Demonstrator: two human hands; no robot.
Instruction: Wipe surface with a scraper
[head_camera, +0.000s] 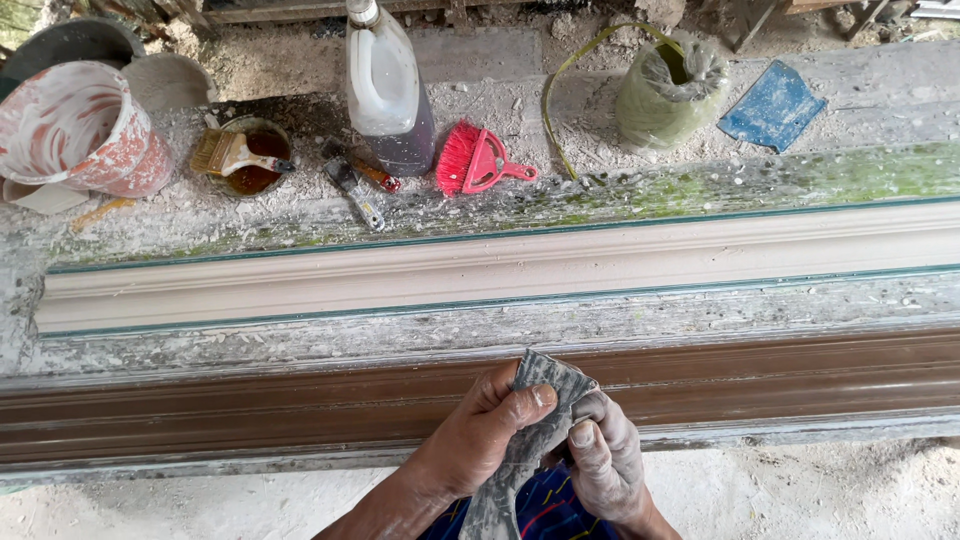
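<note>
While both hands close on it, the grey sanding sheet sits just below the brown moulding: the left hand pinches its upper part with thumb on top, the right hand grips its edge. Beyond that moulding lies a white moulding, then a pink brush and a jug.

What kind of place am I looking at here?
Probably an outdoor plaster moulding workshop: a long white cornice casting lies on a dusty bench beside a brown mould, with a spattered bucket and paintbrush nearby.
</note>
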